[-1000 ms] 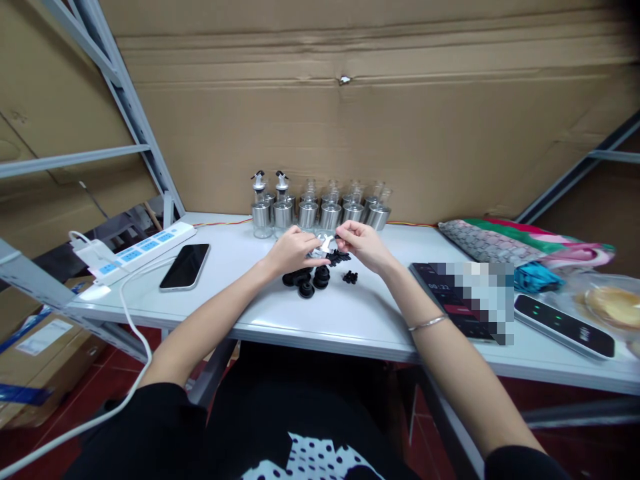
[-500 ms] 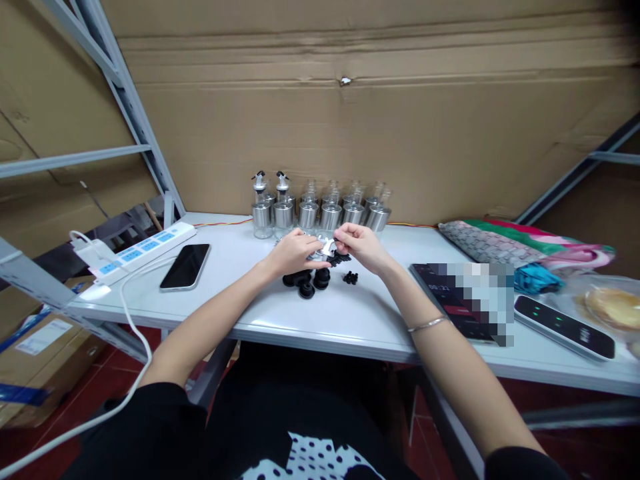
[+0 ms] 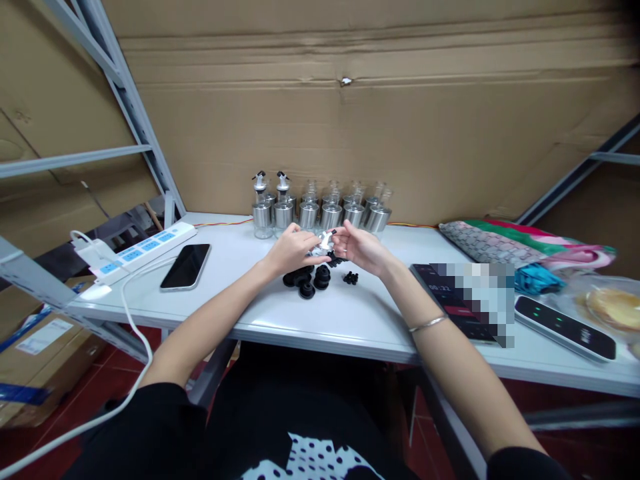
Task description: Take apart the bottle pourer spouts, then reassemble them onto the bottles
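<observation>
My left hand [image 3: 293, 249] is closed on a white and silver pourer spout [image 3: 326, 241], with a small black piece at its upper right end. Close on the spout's right side, my right hand [image 3: 362, 248] is turned partly palm up with its fingers apart; whether its fingertips touch the black end is hard to see. Black rubber stoppers [image 3: 307, 290] lie below my left hand. Small black caps [image 3: 351, 278] form a little cluster on the table, and more dark pieces [image 3: 336, 260] lie beneath the hands. Other silvery parts there are mostly hidden by my left fingers.
Several steel-and-glass bottles [image 3: 331, 217] line the back; two at the left carry pourers [image 3: 283, 181]. A phone [image 3: 185, 268] and power strip [image 3: 145, 248] lie left. At right are a dark tablet-like device [image 3: 453, 293], a black-and-white device [image 3: 565, 327] and folded fabric [image 3: 525, 247].
My right hand has opened from a pinch near the spout and rolled palm upward. The left hand has shifted slightly left, still on the spout, whose black end shows more clearly.
</observation>
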A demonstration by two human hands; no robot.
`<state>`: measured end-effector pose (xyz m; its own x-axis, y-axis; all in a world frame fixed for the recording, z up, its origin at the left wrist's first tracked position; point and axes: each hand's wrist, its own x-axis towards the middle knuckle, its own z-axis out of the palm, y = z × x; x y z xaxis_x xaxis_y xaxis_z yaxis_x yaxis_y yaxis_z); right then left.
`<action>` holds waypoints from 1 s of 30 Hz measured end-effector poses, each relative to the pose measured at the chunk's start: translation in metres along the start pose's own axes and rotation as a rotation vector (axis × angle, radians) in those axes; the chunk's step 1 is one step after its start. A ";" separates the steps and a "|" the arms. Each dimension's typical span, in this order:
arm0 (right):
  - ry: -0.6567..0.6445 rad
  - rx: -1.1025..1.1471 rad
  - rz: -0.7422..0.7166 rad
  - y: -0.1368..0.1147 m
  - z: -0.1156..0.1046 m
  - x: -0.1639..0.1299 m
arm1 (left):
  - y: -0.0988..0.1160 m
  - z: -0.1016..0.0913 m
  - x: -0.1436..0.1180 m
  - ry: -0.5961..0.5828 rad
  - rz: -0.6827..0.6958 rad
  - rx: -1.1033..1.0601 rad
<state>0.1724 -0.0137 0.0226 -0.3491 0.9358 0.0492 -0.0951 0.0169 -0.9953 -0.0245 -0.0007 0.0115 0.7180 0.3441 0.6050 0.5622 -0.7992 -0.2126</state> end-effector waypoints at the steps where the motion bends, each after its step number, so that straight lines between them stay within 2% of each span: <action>1: -0.016 -0.027 0.017 0.000 0.000 0.000 | 0.000 0.000 0.000 -0.001 0.003 0.001; 5: -0.067 -0.020 0.053 0.000 0.003 -0.003 | 0.001 -0.001 0.000 -0.004 0.018 -0.003; 13: -0.153 0.263 0.114 0.005 0.002 0.000 | 0.001 -0.001 0.001 0.002 0.033 -0.024; 17: -0.187 0.343 0.076 0.007 0.003 0.001 | 0.002 -0.001 0.001 -0.021 0.018 -0.046; 22: -0.139 0.351 0.012 0.007 0.009 0.000 | 0.005 -0.002 0.002 -0.051 -0.038 -0.117; 25: -0.090 0.360 -0.020 0.006 0.011 0.001 | 0.005 -0.002 0.003 -0.089 -0.118 -0.186; 28: 0.031 0.421 -0.052 0.003 0.008 0.002 | 0.005 -0.001 0.002 -0.183 -0.172 -0.233; 30: 0.120 0.465 -0.070 0.000 0.004 0.003 | 0.005 0.001 0.001 -0.259 -0.134 -0.266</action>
<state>0.1676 -0.0124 0.0233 -0.2194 0.9725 0.0775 -0.5310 -0.0524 -0.8457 -0.0202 -0.0042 0.0104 0.7445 0.5398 0.3928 0.5564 -0.8269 0.0819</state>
